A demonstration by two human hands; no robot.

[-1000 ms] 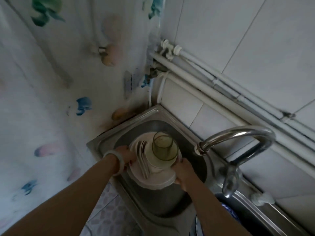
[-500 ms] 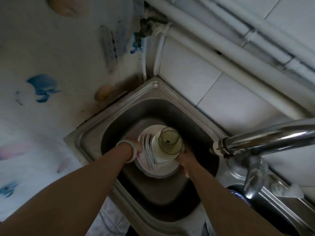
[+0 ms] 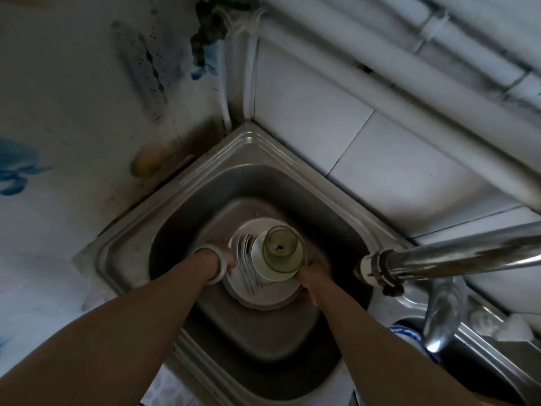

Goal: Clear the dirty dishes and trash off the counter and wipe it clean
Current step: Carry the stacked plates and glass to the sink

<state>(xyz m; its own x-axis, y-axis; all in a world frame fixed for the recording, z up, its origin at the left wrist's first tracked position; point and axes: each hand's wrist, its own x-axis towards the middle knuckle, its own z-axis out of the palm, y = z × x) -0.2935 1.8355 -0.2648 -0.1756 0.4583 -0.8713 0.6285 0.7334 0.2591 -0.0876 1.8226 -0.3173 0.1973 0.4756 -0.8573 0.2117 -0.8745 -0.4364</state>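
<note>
head | left hand (image 3: 229, 265), right hand (image 3: 312, 273) at plate stack (image 3: 265, 295) rim; fingers hidden, grip unclear

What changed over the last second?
The plate, stacked with bowl, forks and glass, went down deeper into the sink. The left hand and right hand still grip its opposite edges; the stack's arrangement is unchanged.

Dim light. White wall tiles (image 3: 409, 171) fill twelve to three o'clock, crossed by white pipes (image 3: 380, 92); a flower-printed plastic sheet (image 3: 58, 98) covers the nine-to-eleven wall.
</note>
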